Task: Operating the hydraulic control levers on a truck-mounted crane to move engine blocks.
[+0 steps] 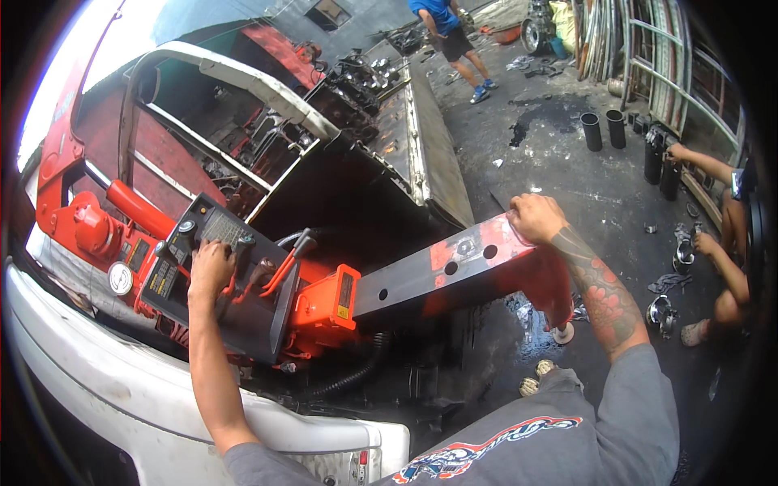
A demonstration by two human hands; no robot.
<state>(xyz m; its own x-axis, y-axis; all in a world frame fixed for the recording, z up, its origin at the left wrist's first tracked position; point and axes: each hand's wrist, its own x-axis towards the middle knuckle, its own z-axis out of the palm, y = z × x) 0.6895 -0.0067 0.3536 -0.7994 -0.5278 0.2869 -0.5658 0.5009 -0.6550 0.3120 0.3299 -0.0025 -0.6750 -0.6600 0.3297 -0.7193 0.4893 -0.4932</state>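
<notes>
My left hand (212, 264) is at the black control panel (168, 278) of a red truck-mounted crane, its fingers curled over what looks like a control lever that the hand mostly hides. Black knobs (188, 228) and red-orange levers (281, 270) stand around it. At arm's length, my right hand (536, 217) grips the top outer end of the outrigger beam (417, 271), a grey and red box section with round holes. The beam extends from an orange housing (328, 301). A red leg (553, 296) hangs from its outer end, with a round foot below.
A white truck cab (178, 413) lies along the near left. Beyond the crane is a truck bed (442, 146) holding metal parts. One person in blue (438, 20) stands far off; another person's hand (689, 154) holds a black cylinder (669, 178) at right. Metal parts (663, 312) lie on the floor.
</notes>
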